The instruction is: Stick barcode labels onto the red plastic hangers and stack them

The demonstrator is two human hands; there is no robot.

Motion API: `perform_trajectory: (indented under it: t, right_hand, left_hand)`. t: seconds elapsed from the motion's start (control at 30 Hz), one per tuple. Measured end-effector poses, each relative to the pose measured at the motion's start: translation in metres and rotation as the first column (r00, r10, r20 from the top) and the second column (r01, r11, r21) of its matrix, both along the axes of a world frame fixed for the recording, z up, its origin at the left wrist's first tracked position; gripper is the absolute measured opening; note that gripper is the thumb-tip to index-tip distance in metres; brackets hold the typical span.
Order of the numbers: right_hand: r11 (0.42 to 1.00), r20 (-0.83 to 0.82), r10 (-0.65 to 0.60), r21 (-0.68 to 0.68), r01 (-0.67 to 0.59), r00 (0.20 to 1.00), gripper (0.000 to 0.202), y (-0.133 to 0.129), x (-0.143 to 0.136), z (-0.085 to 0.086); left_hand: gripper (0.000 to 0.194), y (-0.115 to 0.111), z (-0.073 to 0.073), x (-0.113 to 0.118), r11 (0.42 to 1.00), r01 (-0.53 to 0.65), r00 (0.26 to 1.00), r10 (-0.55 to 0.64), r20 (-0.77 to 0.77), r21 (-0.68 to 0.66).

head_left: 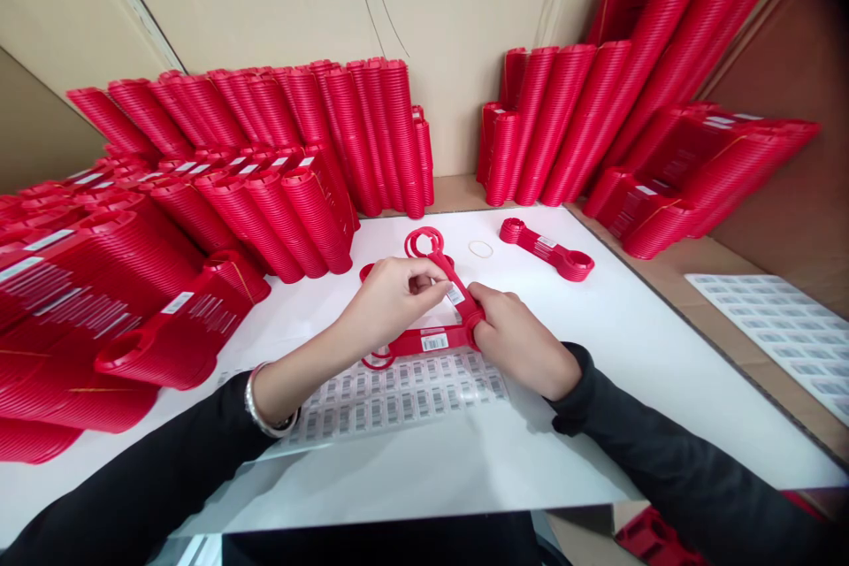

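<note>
My right hand (521, 338) is closed round the ringed ends of flat red plastic pieces. The upper red piece (467, 311) slants up and away, with a white barcode label on it. A lower red piece (411, 343), also barcoded, points left. My left hand (398, 290) is pinched, thumb and forefinger at the upper piece's edge beside its label; what they hold, if anything, is hidden. Another red ring (424, 240) shows just beyond the left hand. Under the hands lies a sheet of barcode labels (404, 398).
Tall stacks of red pieces (385, 141) line the left and back, and more stacks (570, 124) stand at right. A small red bundle (547, 249) and a rubber band (481, 249) lie on the white tabletop (584, 442). A second label sheet (776, 327) is at right.
</note>
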State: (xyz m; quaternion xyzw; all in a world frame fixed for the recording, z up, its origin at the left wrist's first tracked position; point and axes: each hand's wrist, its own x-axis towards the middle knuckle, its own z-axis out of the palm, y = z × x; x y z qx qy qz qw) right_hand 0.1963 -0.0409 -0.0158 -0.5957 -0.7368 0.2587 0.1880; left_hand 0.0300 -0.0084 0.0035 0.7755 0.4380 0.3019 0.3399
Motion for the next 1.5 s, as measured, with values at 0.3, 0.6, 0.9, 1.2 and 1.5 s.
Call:
perform_trajectory:
  t: [0.3,0.6,0.9,1.2,1.5]
  right_hand:
    - [1.0,-0.019,0.001,-0.005,-0.001,1.0,0.015,0.0,0.0,-0.002]
    - [1.0,0.01,-0.002,-0.009,0.002,1.0,0.016,0.0,-0.002,0.001]
    - [1.0,-0.001,-0.001,0.001,0.001,1.0,0.015,-0.001,-0.002,0.003]
    - [1.0,-0.014,-0.001,-0.001,0.001,1.0,0.015,-0.002,-0.002,0.005]
    - [1.0,-0.061,0.013,0.006,-0.012,0.998,0.017,-0.001,-0.002,0.001]
  left_hand:
    - [0.017,-0.004,0.013,0.001,0.991,-0.06,0.989,0.075,0.125,-0.117]
    - [0.021,-0.001,0.006,-0.001,0.99,0.039,0.997,-0.03,0.07,-0.137]
    - [0.021,0.0,0.003,-0.001,0.992,0.033,0.998,-0.027,0.049,-0.124]
    - [0.019,-0.001,0.003,0.001,0.997,0.002,1.0,0.001,0.03,-0.076]
    - [0.018,-0.005,-0.001,0.0,0.994,-0.008,0.998,0.015,-0.061,0.109]
